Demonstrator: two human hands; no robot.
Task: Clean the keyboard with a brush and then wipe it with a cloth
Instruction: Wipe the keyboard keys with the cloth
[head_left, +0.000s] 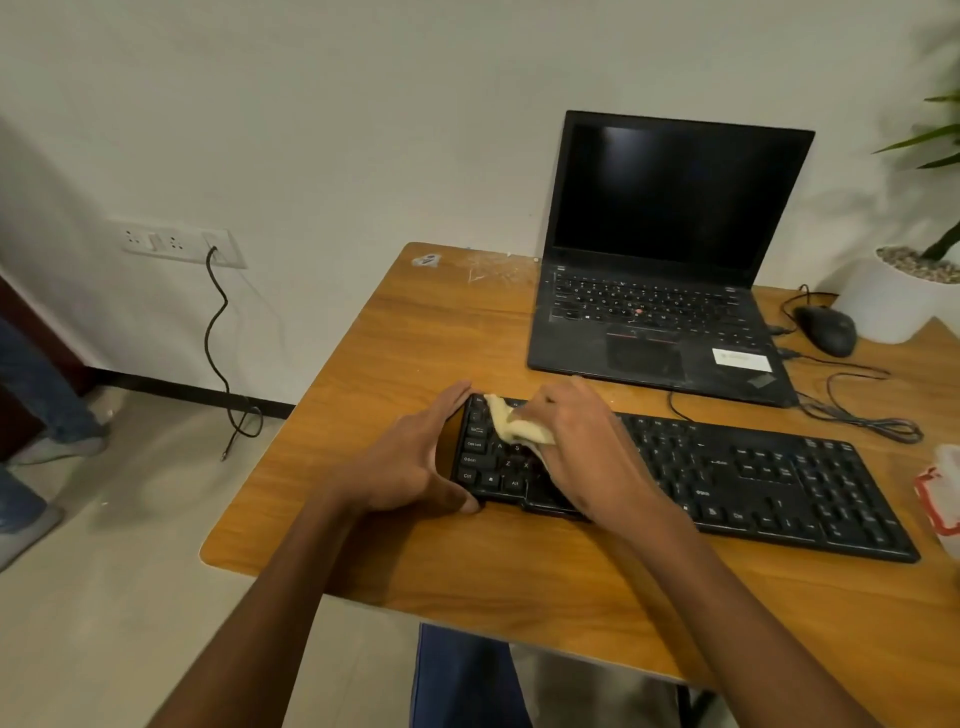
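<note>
A black keyboard (753, 478) lies across the wooden table (415, 338), slanting down to the right. My left hand (410, 457) braces the keyboard's left end, fingers straight along the far corner and thumb against the near edge. My right hand (576, 441) lies on the left part of the keys and presses a small pale yellow cloth (511, 423) onto them. The cloth sticks out from under the fingers toward the top left keys. No brush is in view.
An open black laptop (660, 291) stands behind the keyboard. A black mouse (826, 330) and its cables lie to the right. A white plant pot (893, 301) sits at the far right. A white and red container (943, 493) is at the right edge. Someone's legs (31, 415) are at the left.
</note>
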